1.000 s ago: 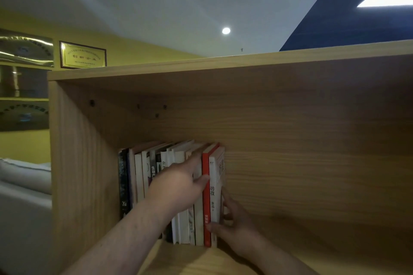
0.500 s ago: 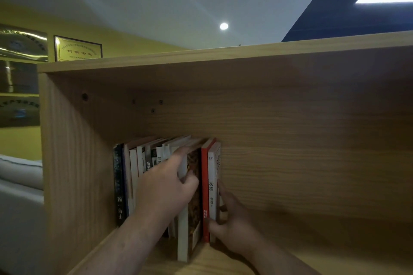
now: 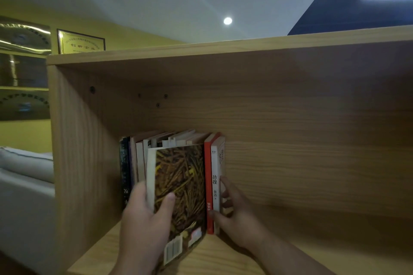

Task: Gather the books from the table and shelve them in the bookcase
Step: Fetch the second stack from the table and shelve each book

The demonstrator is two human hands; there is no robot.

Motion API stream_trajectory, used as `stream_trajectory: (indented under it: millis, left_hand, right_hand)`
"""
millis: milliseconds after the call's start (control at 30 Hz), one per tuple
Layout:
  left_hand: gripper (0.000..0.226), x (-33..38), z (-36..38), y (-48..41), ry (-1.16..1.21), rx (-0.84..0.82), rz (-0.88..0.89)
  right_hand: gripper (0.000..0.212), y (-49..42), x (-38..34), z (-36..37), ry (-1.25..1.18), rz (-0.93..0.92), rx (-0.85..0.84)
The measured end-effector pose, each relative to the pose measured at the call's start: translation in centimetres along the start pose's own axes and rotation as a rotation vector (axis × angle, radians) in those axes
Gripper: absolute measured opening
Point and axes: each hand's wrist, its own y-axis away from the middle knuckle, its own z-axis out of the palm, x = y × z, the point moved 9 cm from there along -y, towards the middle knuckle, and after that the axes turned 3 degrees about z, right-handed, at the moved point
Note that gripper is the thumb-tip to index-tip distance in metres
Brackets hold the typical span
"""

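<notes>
Upper compartment of the wooden bookcase (image 3: 290, 163), head view. The left hand (image 3: 145, 225) grips a book with a yellow-brown patterned cover (image 3: 181, 185), thumb across the cover and fingers behind; the book is upright, drawn forward of the row of shelved books (image 3: 138, 158), just left of the red-spined book (image 3: 207, 185). The right hand (image 3: 237, 219), fingers extended, presses flat against the outer cover of the white-spined book (image 3: 215, 174) at the row's right end, thumb at the spine foot, above the shelf board (image 3: 223, 259)
</notes>
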Motion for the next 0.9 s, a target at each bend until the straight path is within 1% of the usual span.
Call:
stream_trajectory:
  millis: [100, 167, 200, 233, 267, 333, 367, 433, 533, 567, 600, 633, 667, 700, 733, 767, 800, 833, 867, 900]
  left_hand:
    - [0.028, -0.3, -3.2, 0.3, 0.141, 0.024, 0.013]
    - [0.026, -0.7, -4.4, 0.3, 0.229, -0.003, -0.004]
    - [0.028, -0.9, -4.5, 0.2, 0.242, -0.023, -0.022]
    - [0.028, -1.2, -4.5, 0.2, 0.275, -0.04, -0.054]
    - [0.025, -1.7, -4.2, 0.1, 0.332, -0.052, -0.097]
    - [0.024, -2.4, -2.9, 0.3, 0.501, -0.094, -0.238]
    - [0.024, -2.3, -2.1, 0.5, 0.573, -0.118, -0.304]
    - [0.022, -1.8, -0.4, 0.9, 0.65, -0.168, -0.393]
    - [0.021, -0.5, 2.6, 1.5, 0.693, -0.264, -0.468]
    - [0.019, 0.0, 3.6, 1.6, 0.687, -0.307, -0.47]
    - [0.018, 0.4, 4.7, 1.6, 0.657, -0.359, -0.453]
    - [0.017, 0.7, 5.6, 1.7, 0.589, -0.417, -0.425]
    - [0.019, 0.6, 6.2, 1.6, 0.477, -0.474, -0.377]
    - [0.02, 0.2, 6.3, 1.2, 0.322, -0.5, -0.304]
    - [0.021, -0.4, 6.0, 0.7, 0.143, -0.49, -0.218]
    - [0.017, -0.9, 5.4, 0.4, -0.035, -0.471, -0.126]
    - [0.013, -1.3, 4.9, 0.4, -0.18, -0.462, -0.059]
    - [0.015, -1.8, 4.6, 0.7, -0.275, -0.482, -0.026]
    - [0.025, -2.5, 4.8, 1.3, -0.319, -0.523, -0.015]
    - [0.04, -3.1, 5.1, 1.8, -0.332, -0.568, -0.005]
  right_hand:
    - [0.087, -0.2, -0.4, 0.9, 0.077, 0.019, -0.097]
    - [0.086, -0.3, -0.8, 1.4, 0.114, 0.023, -0.147]
    - [0.082, -0.3, -0.8, 1.4, 0.096, 0.034, -0.154]
    - [0.075, -0.2, -0.8, 1.2, 0.018, 0.056, -0.153]
    - [0.065, -0.1, -0.6, 0.9, -0.134, 0.104, -0.135]
    - [0.042, 0.3, 0.1, 0.4, -0.492, 0.217, -0.1]
    - [0.038, 0.3, 0.5, -0.2, -0.609, 0.255, -0.058]
    - [0.055, 0.8, 0.4, -1.0, -0.769, 0.316, -0.054]
    - [0.07, 2.7, -1.7, -1.1, -0.933, 0.302, -0.231]
    - [0.081, 3.8, -2.7, -1.4, -0.941, 0.29, -0.292]
    - [0.094, 4.6, -3.1, -2.1, -0.943, 0.278, -0.28]
    - [0.098, 5.2, -2.8, -3.3, -0.923, 0.278, -0.225]
    - [0.089, 5.6, -2.2, -4.8, -0.887, 0.283, -0.148]
    - [0.072, 6.0, -1.7, -6.6, -0.862, 0.285, -0.052]
    - [0.055, 6.4, -1.3, -8.3, -0.845, 0.293, 0.046]
    - [0.044, 6.8, -0.7, -9.9, -0.824, 0.306, 0.142]
    - [0.037, 7.0, -0.3, -11.2, -0.775, 0.309, 0.224]
    - [0.032, 7.3, -0.4, -11.9, -0.699, 0.303, 0.282]
    - [0.03, 7.5, -0.7, -12.2, -0.632, 0.288, 0.316]
    - [0.03, 7.4, -1.0, -12.0, -0.562, 0.283, 0.347]
